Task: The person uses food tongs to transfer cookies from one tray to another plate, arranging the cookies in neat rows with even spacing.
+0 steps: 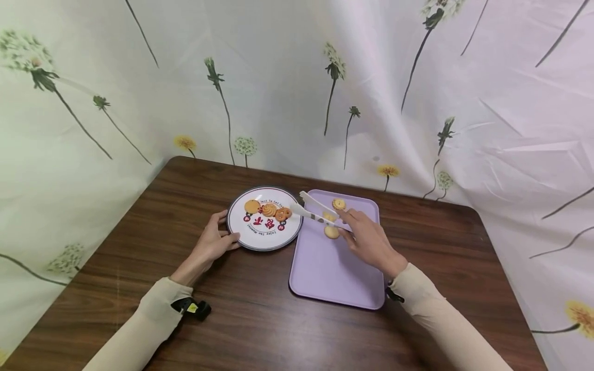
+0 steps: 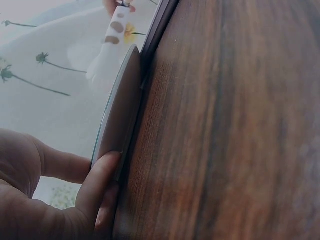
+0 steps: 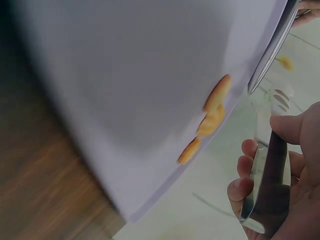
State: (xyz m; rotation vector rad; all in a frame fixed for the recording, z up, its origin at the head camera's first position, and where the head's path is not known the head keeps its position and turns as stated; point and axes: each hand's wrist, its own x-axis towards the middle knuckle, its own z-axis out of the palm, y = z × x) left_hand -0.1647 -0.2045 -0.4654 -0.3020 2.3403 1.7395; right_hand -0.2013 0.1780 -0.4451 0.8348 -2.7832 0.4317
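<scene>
My left hand grips the left rim of a round white plate with a dark-edged rim and red printing. In the left wrist view, thumb and fingers pinch the plate's edge. Three cookies lie in a row on the plate: a plain round one, a swirled one and a browner one. My right hand holds white-tipped tongs by their metal handles. The tong tips stand apart, one above the browner cookie's right side; nothing shows between them.
Right of the plate lies a lilac tray. On it are a tart-like cookie, a pale round cookie and another partly hidden by the tongs. Both stand on a brown wooden table, with a dandelion-print curtain behind.
</scene>
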